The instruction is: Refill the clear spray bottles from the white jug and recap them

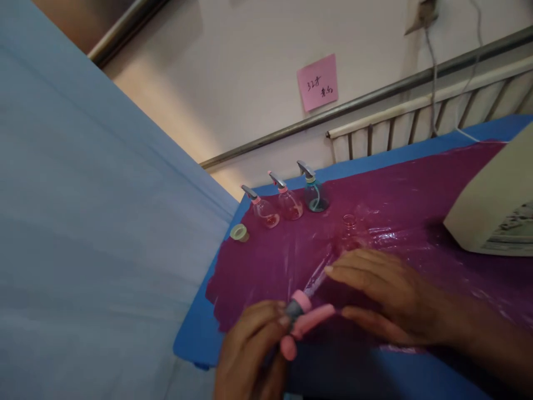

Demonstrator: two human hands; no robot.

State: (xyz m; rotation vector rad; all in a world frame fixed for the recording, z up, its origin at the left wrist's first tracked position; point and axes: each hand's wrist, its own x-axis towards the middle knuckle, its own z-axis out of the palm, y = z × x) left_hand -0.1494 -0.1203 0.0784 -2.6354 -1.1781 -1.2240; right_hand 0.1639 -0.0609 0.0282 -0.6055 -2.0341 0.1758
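Observation:
My left hand (250,350) is closed round a pink spray-trigger head (306,319) with a clear dip tube (318,280) pointing up and right. My right hand (383,294) rests next to it with fingers stretched out, its fingertips touching the tube and the trigger. Just beyond the right hand stands a small clear bottle (350,228) without a cap, on the purple plastic sheet (416,211). Three small capped spray bottles stand in a row at the sheet's far edge: two pinkish, bottle one (265,210) and bottle two (289,203), and a teal one (315,191).
A green ring-shaped cap (239,232) lies at the sheet's left corner. A cream-coloured machine (495,205) sits at the right. Blue cloth (83,222) fills the left. A pink sticky note (317,82) hangs on the wall above a metal rail (375,94).

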